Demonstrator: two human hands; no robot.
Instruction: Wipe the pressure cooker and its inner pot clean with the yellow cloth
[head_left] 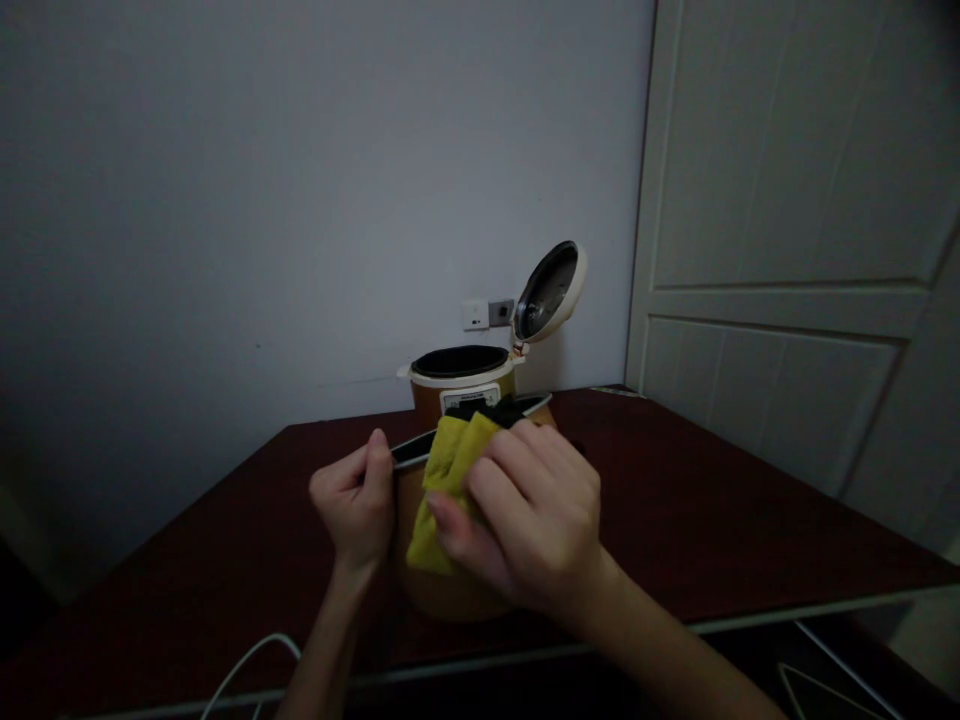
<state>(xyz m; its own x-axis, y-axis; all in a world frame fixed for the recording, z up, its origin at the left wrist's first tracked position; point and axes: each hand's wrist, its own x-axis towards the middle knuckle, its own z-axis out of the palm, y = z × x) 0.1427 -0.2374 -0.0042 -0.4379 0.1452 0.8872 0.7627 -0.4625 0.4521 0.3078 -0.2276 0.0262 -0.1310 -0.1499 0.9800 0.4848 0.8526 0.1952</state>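
In the head view, a bronze-coloured cooking pot (457, 597) with a dark inside and a pale rim stands near the table's front edge. My left hand (358, 500) is closed at the pot's left side, thumb up by the rim; the part it grips is hidden behind the fingers. My right hand (536, 505) is closed on a folded yellow cloth (444, 460), which lies over the rim and hangs down the pot's near side. Behind the pot is a rice cooker (429, 397) with its lid (555, 290) raised.
The dark red table (247, 540) carries the pot and cooker. Behind it is a pale wall (300, 200) with a socket (475, 315). A white cable (251, 650) loops at the front left edge. A white panelled door (780, 240) stands at right.
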